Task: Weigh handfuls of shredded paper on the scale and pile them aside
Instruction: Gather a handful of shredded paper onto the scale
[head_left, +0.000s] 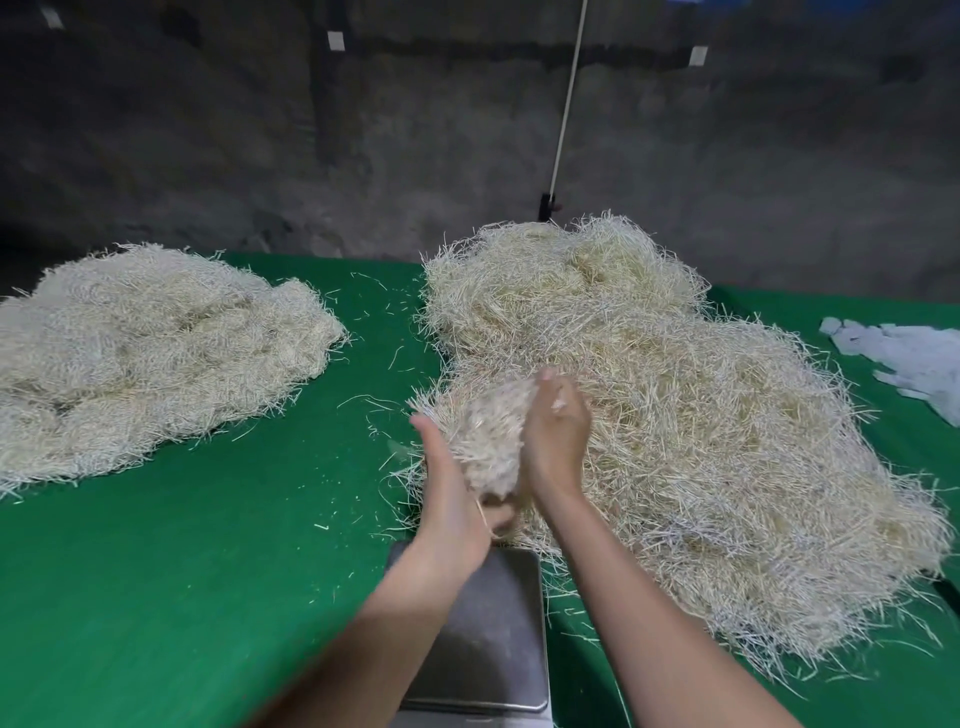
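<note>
A handful of pale shredded paper (491, 441) is pressed between my left hand (449, 491) and my right hand (556, 439), held just above the left edge of the big heap of shredded paper (701, 441) on the right. The scale (493, 634) with its bare steel platform lies below my forearms near the front edge; my left forearm crosses over it. A second, flatter pile of shredded paper (145, 353) lies at the left on the green table (208, 571).
Loose strands are scattered on the green cloth between the two piles. White plastic bags (904, 358) lie at the right edge. A thin white pole (566, 104) stands clamped behind the table against a dark wall.
</note>
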